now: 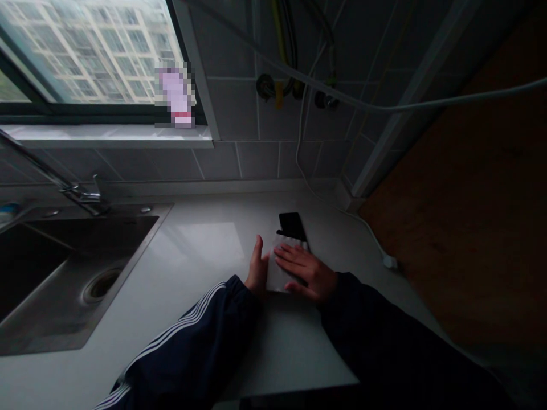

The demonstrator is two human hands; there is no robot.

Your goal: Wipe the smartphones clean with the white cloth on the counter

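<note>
A small pale grey pouch [277, 280], gathered along its far edge, lies on the white counter between my hands. My right hand [310, 272] rests flat on top of it with the fingers stretched out and the thumb apart. At the pouch's left edge, my left hand [257, 270] stands on its side with the thumb pointing up; its other fingers are mostly hidden. Just beyond the pouch lies a flat black object [291, 224], which looks like a phone, its near end partly covered by the pouch.
On the left, a steel sink [160, 219] with a chrome faucet [88, 196] is set into the counter [205, 245]. A white cable [301, 148] runs down the tiled wall to a white plug [390, 262]. A brown wooden panel [465, 228] bounds the right side.
</note>
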